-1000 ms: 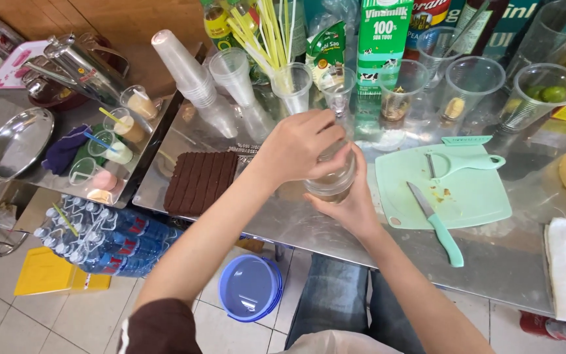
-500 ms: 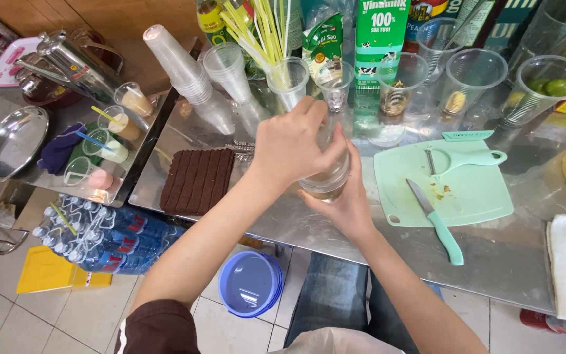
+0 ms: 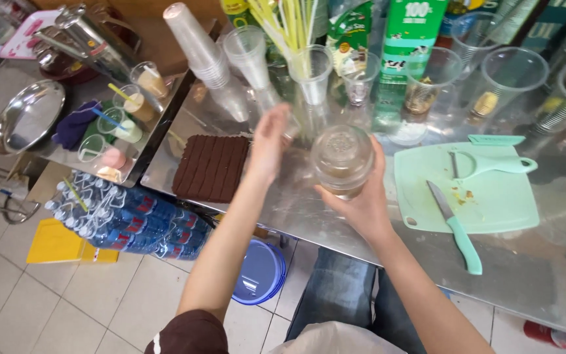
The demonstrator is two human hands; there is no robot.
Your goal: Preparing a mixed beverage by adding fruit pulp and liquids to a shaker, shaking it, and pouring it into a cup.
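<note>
The right hand [image 3: 361,203] has its grip around a lidded clear cup [image 3: 342,160] of brownish drink, held above the steel worktop [image 3: 309,210]. The left hand [image 3: 268,141], earlier pressing on the lid, has lifted off, fingers spread wide.

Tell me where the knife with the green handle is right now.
The knife lies on the right of the head view, blade on the mint cutting board and handle hanging off its near edge, below the green peeler.
</note>
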